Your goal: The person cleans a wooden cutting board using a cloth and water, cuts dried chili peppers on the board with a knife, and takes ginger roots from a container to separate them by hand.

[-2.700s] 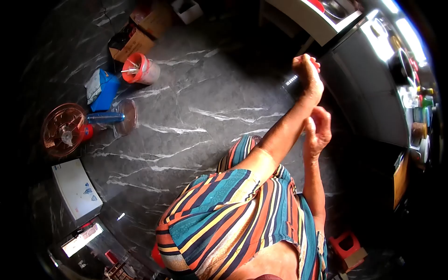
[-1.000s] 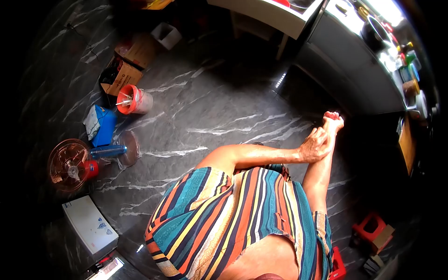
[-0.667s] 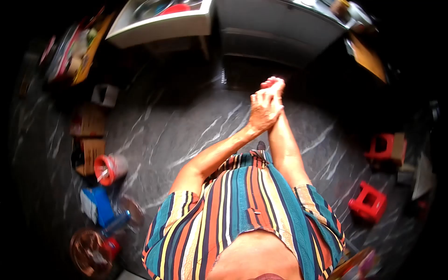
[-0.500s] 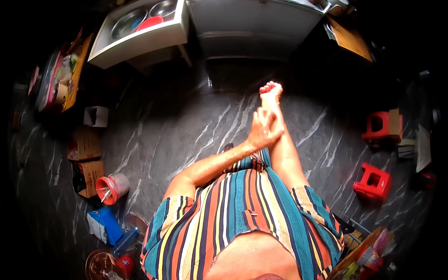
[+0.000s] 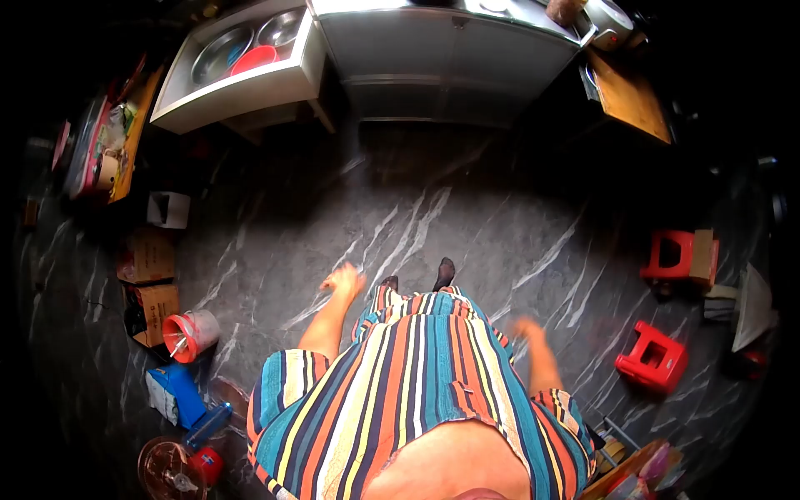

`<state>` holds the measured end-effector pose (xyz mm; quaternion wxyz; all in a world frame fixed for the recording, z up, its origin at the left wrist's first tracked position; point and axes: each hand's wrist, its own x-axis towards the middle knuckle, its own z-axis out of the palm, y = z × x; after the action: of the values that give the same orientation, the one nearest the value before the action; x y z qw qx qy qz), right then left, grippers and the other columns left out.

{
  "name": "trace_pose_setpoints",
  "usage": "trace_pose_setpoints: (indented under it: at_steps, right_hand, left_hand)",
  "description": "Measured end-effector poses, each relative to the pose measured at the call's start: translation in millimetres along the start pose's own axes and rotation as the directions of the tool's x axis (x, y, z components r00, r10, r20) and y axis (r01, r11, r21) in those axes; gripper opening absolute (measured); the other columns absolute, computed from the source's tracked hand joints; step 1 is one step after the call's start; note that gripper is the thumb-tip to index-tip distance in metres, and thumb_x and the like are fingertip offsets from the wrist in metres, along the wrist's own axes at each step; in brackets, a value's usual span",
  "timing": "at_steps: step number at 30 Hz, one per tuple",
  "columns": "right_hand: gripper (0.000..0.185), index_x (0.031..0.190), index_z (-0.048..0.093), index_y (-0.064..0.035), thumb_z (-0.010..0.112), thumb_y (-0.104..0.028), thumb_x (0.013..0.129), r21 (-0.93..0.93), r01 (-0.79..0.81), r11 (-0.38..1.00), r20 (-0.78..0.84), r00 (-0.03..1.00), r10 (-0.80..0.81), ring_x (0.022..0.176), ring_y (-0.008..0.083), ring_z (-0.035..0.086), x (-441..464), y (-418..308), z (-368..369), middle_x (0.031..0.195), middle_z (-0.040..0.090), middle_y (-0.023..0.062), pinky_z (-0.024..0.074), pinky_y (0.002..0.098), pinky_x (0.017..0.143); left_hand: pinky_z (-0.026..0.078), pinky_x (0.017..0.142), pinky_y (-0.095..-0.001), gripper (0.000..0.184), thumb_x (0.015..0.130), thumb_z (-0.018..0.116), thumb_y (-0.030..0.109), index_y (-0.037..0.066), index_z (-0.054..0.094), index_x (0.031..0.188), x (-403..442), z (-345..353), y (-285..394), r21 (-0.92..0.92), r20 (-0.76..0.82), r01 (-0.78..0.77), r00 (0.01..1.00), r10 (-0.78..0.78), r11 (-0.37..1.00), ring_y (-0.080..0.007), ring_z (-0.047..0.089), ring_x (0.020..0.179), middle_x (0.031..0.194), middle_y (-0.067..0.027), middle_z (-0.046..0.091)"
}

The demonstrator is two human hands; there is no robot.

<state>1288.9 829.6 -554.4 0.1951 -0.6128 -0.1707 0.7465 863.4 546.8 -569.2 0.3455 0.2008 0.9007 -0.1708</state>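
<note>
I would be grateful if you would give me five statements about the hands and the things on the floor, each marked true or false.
1. The hands are clasped together. False: the left hand and right hand are apart.
2. The left hand is over the floor. True.
3. The blue box is on the person's right. False: the blue box is on the left.
4. The bucket has a red rim. True.
5. The shirt is plain. False: the shirt is striped.
</note>
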Motion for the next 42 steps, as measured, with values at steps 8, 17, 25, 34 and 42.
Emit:
trace_pose_setpoints:
  at_steps: [8,17,25,34,42]
  right_hand:
    - [0.017,0.076,0.059,-0.0009,0.056,-0.018,0.077,-0.925,0.29,-0.244,0.352,0.896,-0.271,0.073,0.0378,0.061,79,34,-100,0.077,0.062,0.0213,0.0483,0.0422,0.06]
    - [0.019,0.079,0.059,-0.0003,0.057,-0.019,0.081,-0.506,0.791,-0.344,0.855,0.406,-0.323,0.076,0.0358,0.057,139,-187,315,0.077,0.057,0.0185,0.0452,0.0413,0.066]
    - [0.011,0.082,0.063,-0.0012,0.06,-0.012,0.08,-0.343,0.902,-0.262,0.856,0.185,-0.483,0.073,0.0258,0.061,149,-255,643,0.076,0.06,0.0131,0.0477,0.0339,0.066]
    - [0.021,0.099,0.062,-0.0069,0.059,-0.017,0.081,-0.528,0.798,-0.291,0.735,0.258,-0.626,0.08,0.0348,0.062,231,-307,850,0.085,0.063,0.0188,0.0486,0.0435,0.072]
    - [0.025,0.098,0.059,-0.0093,0.06,-0.028,0.082,-0.669,0.633,-0.39,0.723,0.433,-0.538,0.073,0.0359,0.062,263,-314,894,0.077,0.063,0.0188,0.0494,0.0456,0.067]
  left_hand:
    - [0.049,0.066,-0.0464,0.015,0.073,0.056,0.019,0.008,0.064,0.079,20,74,20,-0.478,-0.333,-0.057,0.935,-0.121,0.877,-0.0405,0.062,0.082,0.081,-0.0198,0.064]
    - [0.049,0.061,-0.0396,0.012,0.078,0.06,0.015,0.003,0.06,0.078,127,-258,116,-0.557,-0.784,-0.66,0.618,-0.058,0.505,-0.0332,0.062,0.068,0.071,-0.0159,0.062]
    - [0.051,0.066,-0.0405,0.013,0.078,0.063,0.02,0.007,0.062,0.08,289,-521,165,-0.283,-0.936,-0.726,0.351,-0.016,0.627,-0.0301,0.063,0.075,0.079,-0.0126,0.064]
    - [0.052,0.066,-0.0431,0.016,0.079,0.053,0.009,0.004,0.068,0.081,420,-625,192,-0.133,-0.906,-0.65,0.386,0.175,0.748,-0.0333,0.065,0.072,0.074,-0.018,0.064]
    - [0.051,0.061,-0.0413,0.017,0.078,0.059,0.014,-0.003,0.055,0.08,434,-635,184,-0.379,-0.872,-0.746,0.486,0.059,0.547,-0.0308,0.063,0.062,0.072,-0.0175,0.063]
